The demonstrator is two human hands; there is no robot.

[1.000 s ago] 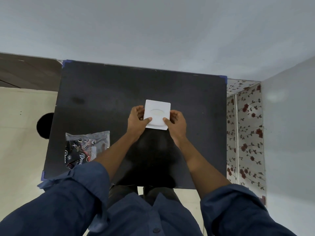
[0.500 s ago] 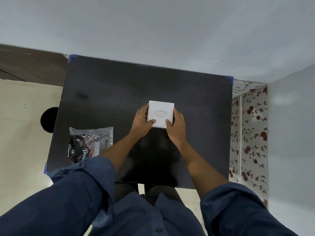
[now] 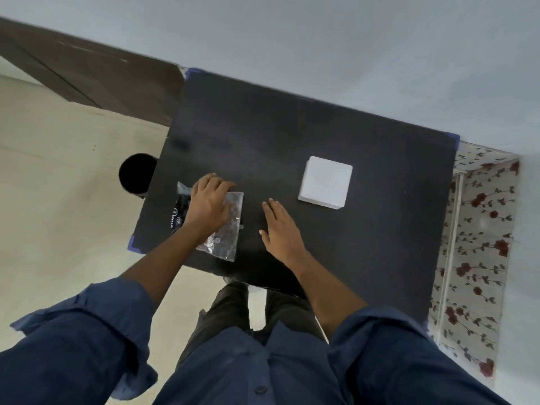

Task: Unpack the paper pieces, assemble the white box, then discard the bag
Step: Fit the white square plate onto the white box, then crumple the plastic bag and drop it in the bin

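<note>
The white box [image 3: 325, 182] stands assembled and alone on the black table [image 3: 292, 135], right of centre. A clear plastic bag [image 3: 226, 232] with a dark printed part lies near the table's front left corner. My left hand [image 3: 209, 204] rests on top of the bag, fingers curled over its far edge; whether it grips the bag I cannot tell. My right hand [image 3: 279, 225] lies flat on the table between bag and box, fingers apart, holding nothing.
A round black bin [image 3: 137, 173] stands on the cream floor just left of the table. A grey wall runs behind the table. A floral-patterned surface [image 3: 479, 244] lies to the right of the table.
Both hands let go of the white box, which now sits on the table. My left hand moved left onto the bag; my right hand dropped flat beside it. The camera swung left.
</note>
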